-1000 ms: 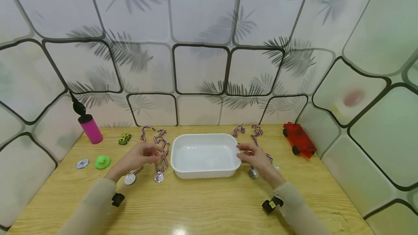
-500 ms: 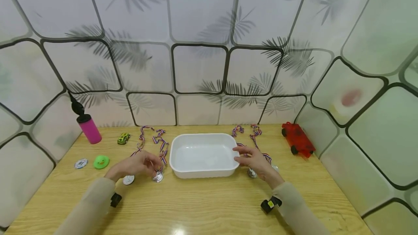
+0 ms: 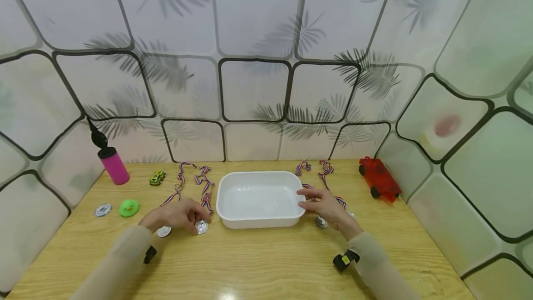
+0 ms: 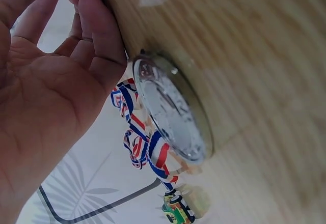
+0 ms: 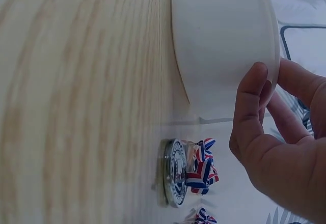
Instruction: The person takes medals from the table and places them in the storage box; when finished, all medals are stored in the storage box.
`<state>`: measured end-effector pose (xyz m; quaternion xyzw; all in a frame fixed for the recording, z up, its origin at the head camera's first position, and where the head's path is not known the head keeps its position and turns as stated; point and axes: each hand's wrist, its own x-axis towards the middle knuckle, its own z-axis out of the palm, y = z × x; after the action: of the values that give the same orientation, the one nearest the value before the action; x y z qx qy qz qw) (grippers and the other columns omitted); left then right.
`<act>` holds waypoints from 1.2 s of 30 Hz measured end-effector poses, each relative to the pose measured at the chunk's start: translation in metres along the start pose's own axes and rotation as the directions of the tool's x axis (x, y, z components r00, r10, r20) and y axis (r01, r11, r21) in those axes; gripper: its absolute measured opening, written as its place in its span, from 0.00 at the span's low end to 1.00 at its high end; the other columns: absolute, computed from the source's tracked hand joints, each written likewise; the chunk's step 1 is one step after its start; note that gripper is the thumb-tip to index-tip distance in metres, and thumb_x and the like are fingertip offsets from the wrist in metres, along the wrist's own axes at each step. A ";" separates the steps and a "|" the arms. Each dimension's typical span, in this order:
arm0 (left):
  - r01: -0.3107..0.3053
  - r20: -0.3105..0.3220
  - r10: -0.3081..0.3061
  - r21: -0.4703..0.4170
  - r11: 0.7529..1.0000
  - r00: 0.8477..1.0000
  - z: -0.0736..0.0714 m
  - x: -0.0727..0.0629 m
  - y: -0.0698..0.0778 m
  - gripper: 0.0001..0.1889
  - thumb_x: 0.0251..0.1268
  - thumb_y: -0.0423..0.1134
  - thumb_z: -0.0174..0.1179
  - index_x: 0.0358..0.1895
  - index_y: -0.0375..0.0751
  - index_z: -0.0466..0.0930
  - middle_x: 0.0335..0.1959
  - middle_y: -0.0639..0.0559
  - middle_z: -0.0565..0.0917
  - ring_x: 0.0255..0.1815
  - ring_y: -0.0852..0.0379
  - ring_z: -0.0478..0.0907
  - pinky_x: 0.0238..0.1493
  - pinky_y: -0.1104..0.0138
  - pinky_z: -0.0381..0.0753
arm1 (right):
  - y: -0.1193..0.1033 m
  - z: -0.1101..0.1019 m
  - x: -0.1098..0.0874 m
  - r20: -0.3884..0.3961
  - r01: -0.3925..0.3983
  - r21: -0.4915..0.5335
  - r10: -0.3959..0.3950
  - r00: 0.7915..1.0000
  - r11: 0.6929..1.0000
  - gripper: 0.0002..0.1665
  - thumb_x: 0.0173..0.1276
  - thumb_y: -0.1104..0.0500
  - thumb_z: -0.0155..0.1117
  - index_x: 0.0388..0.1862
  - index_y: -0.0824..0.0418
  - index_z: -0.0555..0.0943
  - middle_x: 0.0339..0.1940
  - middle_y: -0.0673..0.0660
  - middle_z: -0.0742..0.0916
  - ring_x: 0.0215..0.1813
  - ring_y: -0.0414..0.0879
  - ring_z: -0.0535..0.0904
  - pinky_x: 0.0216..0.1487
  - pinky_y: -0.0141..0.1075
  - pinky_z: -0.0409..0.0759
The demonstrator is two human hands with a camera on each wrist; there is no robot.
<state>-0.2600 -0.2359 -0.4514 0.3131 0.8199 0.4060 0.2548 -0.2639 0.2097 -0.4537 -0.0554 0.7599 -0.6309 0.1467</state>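
Note:
A silver medal (image 3: 201, 227) on a striped ribbon lies on the table, with my left hand (image 3: 181, 214) around it. Thumb and fingertips are at opposite edges of that medal; whether they pinch it is hidden. A second silver medal (image 4: 170, 111) lies beneath the same hand, its red, white and blue ribbon (image 4: 137, 127) trailing behind. At the right end of the white plastic basin (image 3: 233, 222), my right hand (image 3: 326, 207) pinches the rim between thumb and fingers. Another silver medal (image 5: 175, 173) with ribbon rests on the table below that hand; a further one is partly hidden by the wrist.
On the left are a magenta pump (image 3: 114, 165), a green-yellow toy car (image 3: 158, 178), a green rubber duck (image 3: 129, 208) and a poker chip (image 3: 102, 209). A red toy car (image 3: 380, 179) stands at the right. A patterned curtain (image 3: 254, 138) borders the table's back.
My left hand has come down and toward me, from above the ribbons to the medal nearest the basin. My right hand remains at the basin's rim.

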 end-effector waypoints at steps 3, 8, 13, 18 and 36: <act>0.016 0.003 -0.016 0.001 1.000 1.000 0.000 0.000 -0.002 0.18 0.49 0.24 0.69 0.47 0.33 0.84 0.33 0.45 0.79 0.30 0.61 0.71 0.28 0.75 0.72 | 0.000 0.001 0.000 0.007 -0.006 -0.004 0.006 1.000 1.000 0.27 0.65 0.64 0.68 0.63 0.70 0.76 0.59 0.67 0.72 0.42 0.44 0.79 0.50 0.42 0.86; 0.006 0.010 -0.006 0.034 0.999 1.000 -0.001 0.002 -0.004 0.18 0.49 0.25 0.69 0.47 0.35 0.84 0.33 0.46 0.78 0.30 0.62 0.71 0.29 0.75 0.71 | -0.002 0.000 0.000 -0.005 -0.003 -0.005 0.003 1.000 1.000 0.27 0.65 0.64 0.68 0.62 0.70 0.77 0.66 0.68 0.73 0.42 0.43 0.81 0.48 0.41 0.86; 0.009 0.021 -0.010 0.046 0.999 1.000 -0.001 0.002 -0.004 0.19 0.49 0.26 0.70 0.48 0.36 0.83 0.34 0.46 0.78 0.30 0.62 0.71 0.30 0.75 0.71 | -0.003 -0.001 0.000 0.003 -0.006 -0.001 0.006 1.000 1.000 0.26 0.65 0.65 0.68 0.62 0.70 0.77 0.69 0.69 0.72 0.42 0.43 0.81 0.49 0.43 0.86; 0.010 0.024 -0.011 0.039 0.999 1.000 0.000 0.001 -0.002 0.18 0.49 0.26 0.70 0.46 0.36 0.81 0.34 0.45 0.77 0.30 0.61 0.70 0.30 0.75 0.71 | -0.004 0.000 0.000 0.009 -0.007 0.003 0.007 1.000 1.000 0.26 0.66 0.65 0.67 0.62 0.70 0.76 0.69 0.68 0.72 0.42 0.44 0.81 0.49 0.42 0.86; 0.010 -0.009 -0.009 0.126 0.992 1.000 0.004 -0.002 -0.004 0.17 0.50 0.28 0.70 0.45 0.41 0.80 0.36 0.47 0.76 0.31 0.58 0.70 0.32 0.73 0.71 | 0.000 0.001 0.000 0.001 -0.010 -0.010 0.010 1.000 1.000 0.25 0.65 0.64 0.68 0.61 0.69 0.77 0.49 0.60 0.81 0.40 0.43 0.80 0.49 0.43 0.86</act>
<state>-0.2572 -0.2373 -0.4562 0.3231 0.8463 0.3536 0.2330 -0.2638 0.2091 -0.4537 -0.0528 0.7631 -0.6264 0.1501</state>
